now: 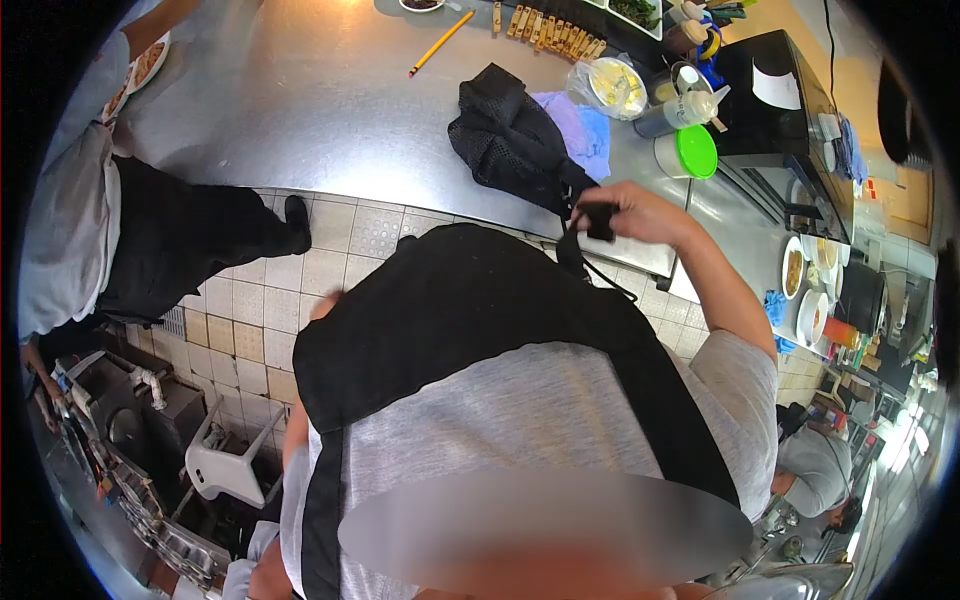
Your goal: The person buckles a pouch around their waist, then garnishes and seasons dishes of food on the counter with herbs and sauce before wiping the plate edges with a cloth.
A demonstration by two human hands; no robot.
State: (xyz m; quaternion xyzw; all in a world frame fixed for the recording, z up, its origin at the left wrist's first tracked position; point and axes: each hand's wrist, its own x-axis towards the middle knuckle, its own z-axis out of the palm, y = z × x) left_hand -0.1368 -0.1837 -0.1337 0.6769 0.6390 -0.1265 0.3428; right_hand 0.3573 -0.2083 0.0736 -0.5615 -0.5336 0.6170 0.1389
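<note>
My right hand (640,214) is closed on a black strap (570,245) at the front edge of the steel counter, with a dark blocky piece at the fingers. Just beyond it, a black mesh bag-like item (505,125) lies crumpled on the counter; whether the strap belongs to it or to my black apron (450,310) I cannot tell. Purple and blue cloths (585,130) lie beside the mesh item. Only a sliver of my left hand or arm (328,304) shows past the apron's left side, and its fingers are hidden.
On the steel counter (330,110) are a pencil (440,44), several wooden clips (550,32), a squeeze bottle (680,112) and a green-lidded tub (695,152). A black oven-like appliance (770,110) stands right. A person in dark trousers (180,230) stands left, near a white stool (230,460).
</note>
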